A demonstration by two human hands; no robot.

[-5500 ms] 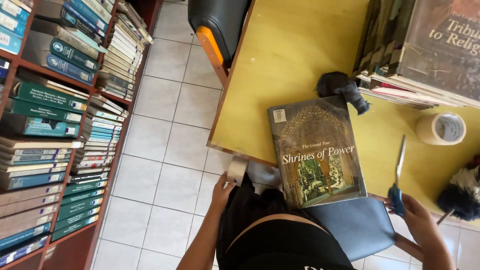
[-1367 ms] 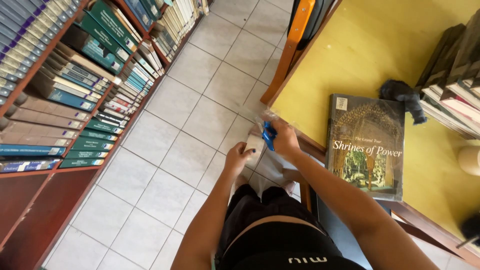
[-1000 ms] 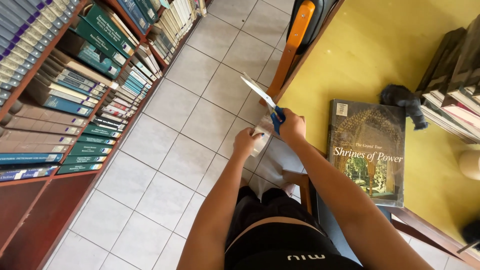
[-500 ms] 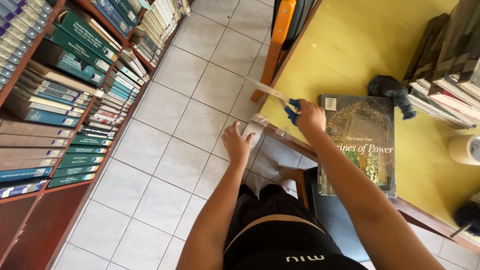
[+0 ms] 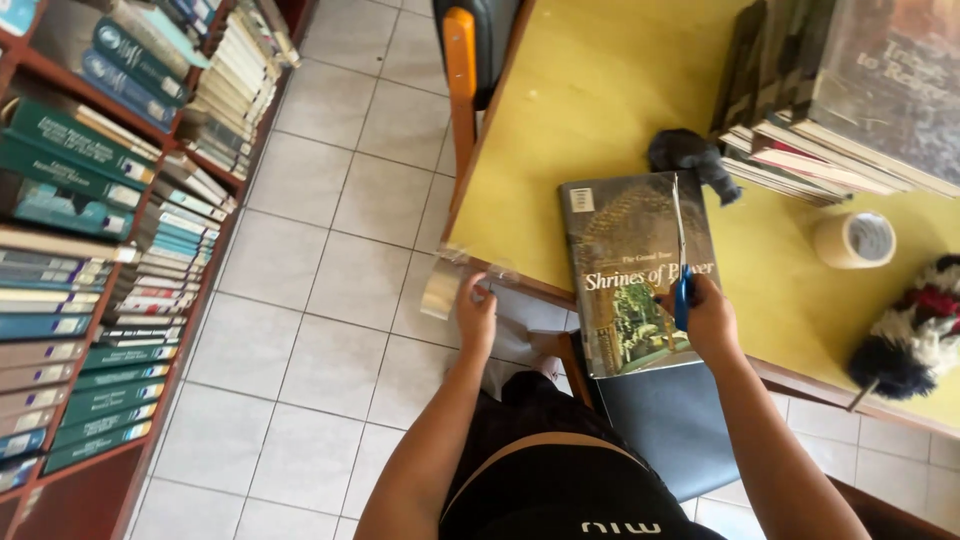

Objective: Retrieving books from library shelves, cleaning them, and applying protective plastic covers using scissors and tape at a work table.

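Scissors [image 5: 680, 250]: blue-handled, blades closed and pointing away from the person, now held above the cover of the hardback book; half a second ago they were out past the table's near-left edge, beside the clear strip.
Right hand [image 5: 712, 318]: fingers closed through the scissor handles, gripping them; it has swung rightward from the strip to a spot over the book's lower right part.
Left hand [image 5: 476, 312]: pinches the edge of a clear strip [image 5: 445, 285], seemingly tape or film, held over the floor just off the table edge; the fingers are closed on it.
Clear strip: hangs free from the left fingers alone, no longer met by the blades; judged from this, the cut is likely finished and the piece is loose.
Hardback book [image 5: 635, 270]: lies flat on the yellow table [image 5: 600, 90], its lower end overhanging the near edge, in the same place as before.
Tape roll [image 5: 852, 240]: stands on the table to the right, well apart from both hands.
Dark cloth [image 5: 690, 158]: just beyond the book's top edge.
Feather duster [image 5: 905, 335]: at the far right of the table.
Book stack [image 5: 850, 90]: at the table's far right corner.
Bookshelves [image 5: 90, 230]: along the left, across the tiled floor [image 5: 320, 300].
Meaning: with the scissors carried back over the book, the work appears to pass from cutting to placing the strip.
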